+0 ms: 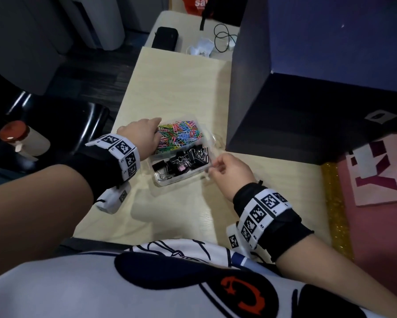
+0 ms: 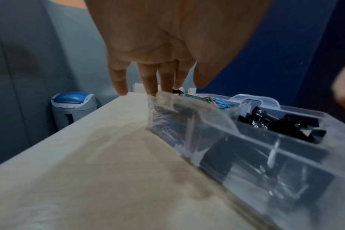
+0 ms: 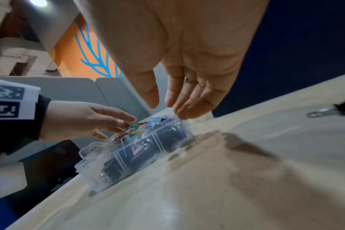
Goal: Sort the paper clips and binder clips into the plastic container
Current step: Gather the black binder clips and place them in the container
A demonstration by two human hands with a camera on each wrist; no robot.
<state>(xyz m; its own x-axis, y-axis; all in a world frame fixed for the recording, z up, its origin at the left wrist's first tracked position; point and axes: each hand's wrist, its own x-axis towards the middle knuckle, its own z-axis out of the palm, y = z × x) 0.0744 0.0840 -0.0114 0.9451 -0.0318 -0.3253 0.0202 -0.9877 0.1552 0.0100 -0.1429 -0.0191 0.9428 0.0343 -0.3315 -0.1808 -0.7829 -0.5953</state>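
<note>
Resting on the table [image 1: 181, 88], the container [image 1: 160, 181] has two compartments: colored paper clips [image 1: 179, 134] fill the far one, black binder clips [image 1: 183, 159] the near one. From the head view the left hand [image 1: 140, 131] lies at the far-left corner over the paper clips, and the right hand [image 1: 229, 172] sits at the right edge where the clear lid [image 1: 216, 143] hangs open, but neither grip is readable there. The left wrist view settles one: straight, relaxed left fingers [image 2: 152, 77] touch the container's rim [image 2: 167, 96], curled around nothing. In the right wrist view the right hand's [image 3: 187, 77] fingertips [image 3: 189, 110] and thumb gather loosely at the container's upper edge; whether they pinch the clear plastic I cannot tell. Only that view shows one stray binder clip [image 3: 333, 109] lying on the table, well apart from the container. Only the left wrist view shows a grey-and-blue bin [image 2: 73, 107] beyond the table edge.
</note>
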